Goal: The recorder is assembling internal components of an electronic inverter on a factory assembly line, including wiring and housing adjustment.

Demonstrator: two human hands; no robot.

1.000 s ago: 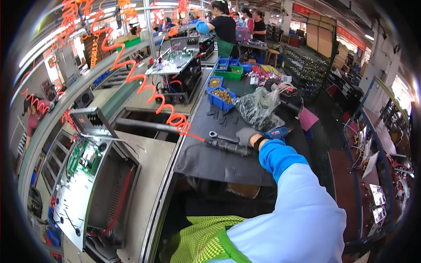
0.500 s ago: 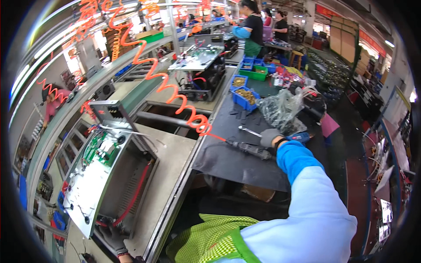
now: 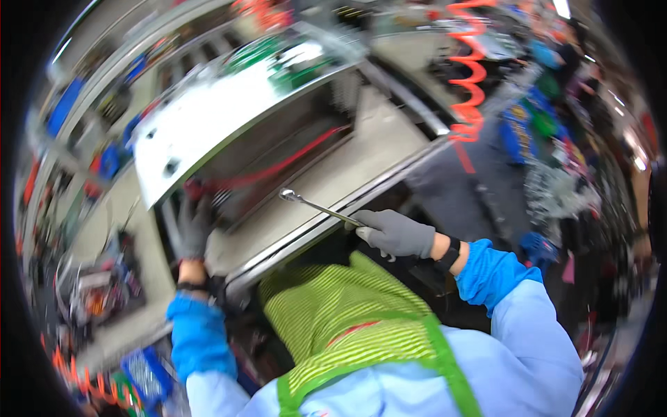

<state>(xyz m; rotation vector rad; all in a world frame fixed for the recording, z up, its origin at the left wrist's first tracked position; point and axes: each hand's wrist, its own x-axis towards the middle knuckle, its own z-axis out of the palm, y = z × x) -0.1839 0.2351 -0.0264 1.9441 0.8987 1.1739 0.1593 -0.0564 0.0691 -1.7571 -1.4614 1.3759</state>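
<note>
Right hand (image 3: pixel 397 233) has carried the wrench (image 3: pixel 318 206) from the dark mat over, grip closed on its handle; left hand (image 3: pixel 189 229), grip unclear, steadies the metal chassis (image 3: pixel 208 132) at 10 o'clock—best keep it braced.

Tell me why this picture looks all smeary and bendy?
In the head view, motion blur smears the far benches and the orange coiled hose; the fisheye lens bends the straight metal box edges and leaves black corners. The right hand holding a metal wrench stays fairly sharp, while the left hand looks softer.

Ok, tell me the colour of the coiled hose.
Orange-red coiled hose, clearest in the head view.
</note>
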